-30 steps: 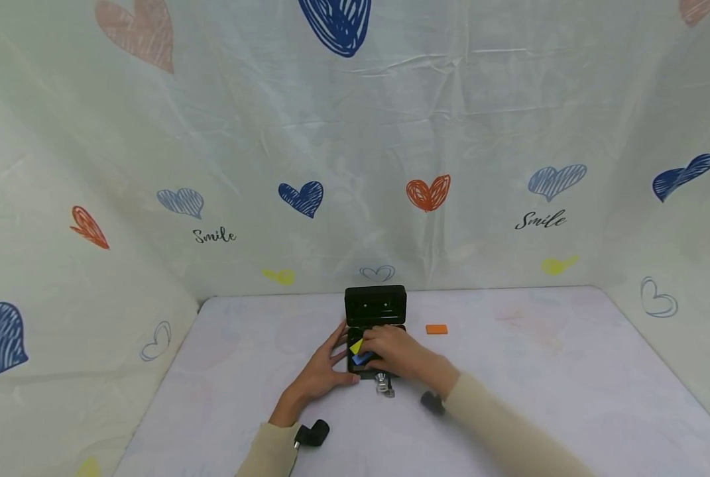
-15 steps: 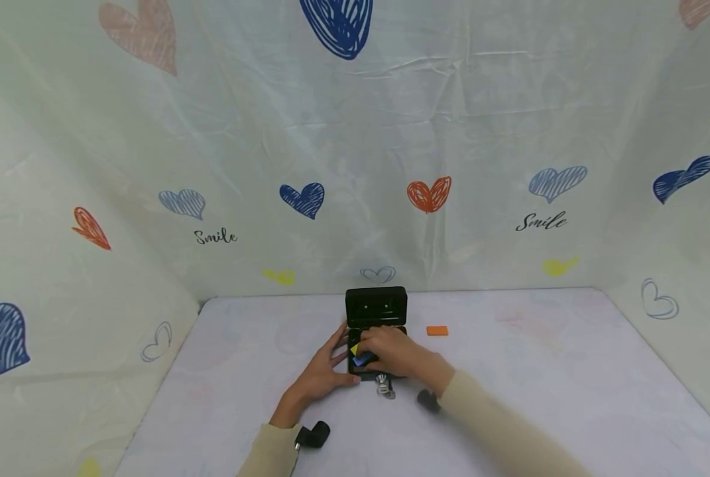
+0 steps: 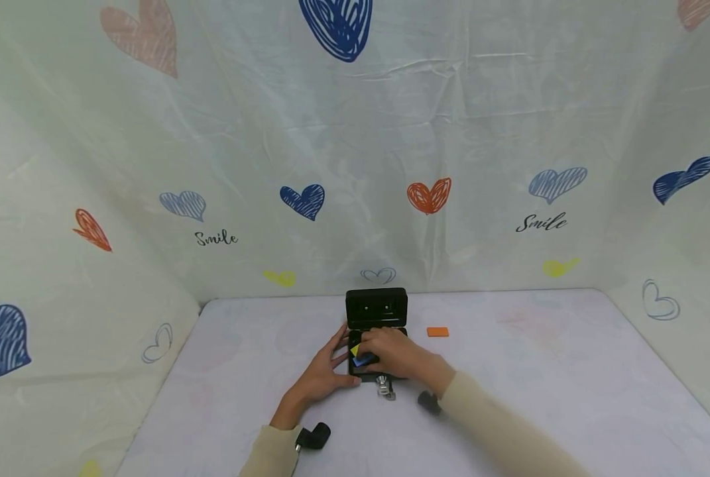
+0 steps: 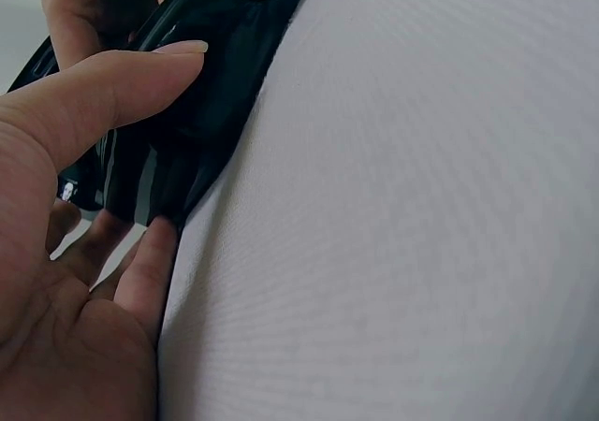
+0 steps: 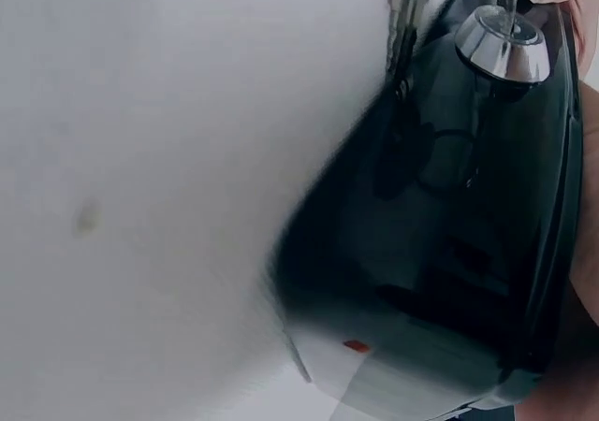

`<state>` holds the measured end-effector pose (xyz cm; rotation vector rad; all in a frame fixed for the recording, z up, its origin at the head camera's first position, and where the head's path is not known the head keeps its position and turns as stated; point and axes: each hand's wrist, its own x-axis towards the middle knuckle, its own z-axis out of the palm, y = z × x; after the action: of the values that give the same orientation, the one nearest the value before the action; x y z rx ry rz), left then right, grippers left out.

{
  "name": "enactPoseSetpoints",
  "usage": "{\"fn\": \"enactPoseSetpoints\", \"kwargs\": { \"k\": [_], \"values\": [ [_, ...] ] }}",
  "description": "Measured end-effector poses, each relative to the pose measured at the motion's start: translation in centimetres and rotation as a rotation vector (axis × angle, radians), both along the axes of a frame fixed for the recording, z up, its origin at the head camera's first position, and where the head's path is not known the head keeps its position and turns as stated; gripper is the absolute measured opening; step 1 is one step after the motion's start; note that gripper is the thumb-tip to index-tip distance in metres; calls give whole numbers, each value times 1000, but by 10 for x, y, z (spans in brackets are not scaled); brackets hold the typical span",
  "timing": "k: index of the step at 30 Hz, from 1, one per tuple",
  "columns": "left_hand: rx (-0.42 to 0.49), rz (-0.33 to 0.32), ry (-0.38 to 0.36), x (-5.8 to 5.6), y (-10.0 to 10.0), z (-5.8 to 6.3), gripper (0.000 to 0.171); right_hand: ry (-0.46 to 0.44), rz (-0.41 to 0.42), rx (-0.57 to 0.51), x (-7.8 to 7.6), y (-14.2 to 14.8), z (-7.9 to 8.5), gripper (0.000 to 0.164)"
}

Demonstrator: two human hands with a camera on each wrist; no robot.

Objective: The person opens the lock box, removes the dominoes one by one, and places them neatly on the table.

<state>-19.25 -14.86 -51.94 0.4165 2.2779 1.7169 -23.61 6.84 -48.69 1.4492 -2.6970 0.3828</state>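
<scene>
A small black cash box [image 3: 376,307] stands on the table with its lid up. My left hand [image 3: 319,379] holds its left side, the thumb [image 4: 122,89] against the front face and the fingers along the side wall. My right hand [image 3: 398,352] reaches into the box from the right with bent fingers. Beside those fingers lie a yellow piece [image 3: 355,349] and a blue piece [image 3: 364,360]. The right fingertips are hidden, and I cannot tell if they pinch anything. A silver lock [image 5: 505,51] sits on the front face, a key in it and more keys [image 5: 402,23] hanging down.
A flat orange piece [image 3: 437,331] lies on the white table [image 3: 539,384] to the right of the box. Behind the table hangs a white sheet [image 3: 355,146] printed with hearts. Dark cameras [image 3: 313,436] are worn at both wrists.
My right hand has shifted slightly inside the box, covering more of the yellow piece than a second ago. My left hand and the box stay in place.
</scene>
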Motion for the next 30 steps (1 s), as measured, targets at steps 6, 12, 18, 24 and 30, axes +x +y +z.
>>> {"fn": "enactPoseSetpoints", "kwargs": {
  "k": [6, 12, 18, 24, 30],
  "values": [
    [4, -3, 1, 0, 0, 1, 116, -3, 10, 19, -2, -2, 2, 24],
    [9, -1, -1, 0, 1, 1, 116, 0, -3, 37, -1, -2, 4, 19],
    [6, 3, 4, 0, 0, 0, 116, 0, -5, 60, 0, -4, 6, 21],
    [6, 5, 4, 0, 0, 0, 116, -23, -19, 94, -2, -6, 8, 23],
    [8, 2, -1, 0, 1, 1, 117, -48, -33, 109, -2, -7, 8, 24]
  ]
}}
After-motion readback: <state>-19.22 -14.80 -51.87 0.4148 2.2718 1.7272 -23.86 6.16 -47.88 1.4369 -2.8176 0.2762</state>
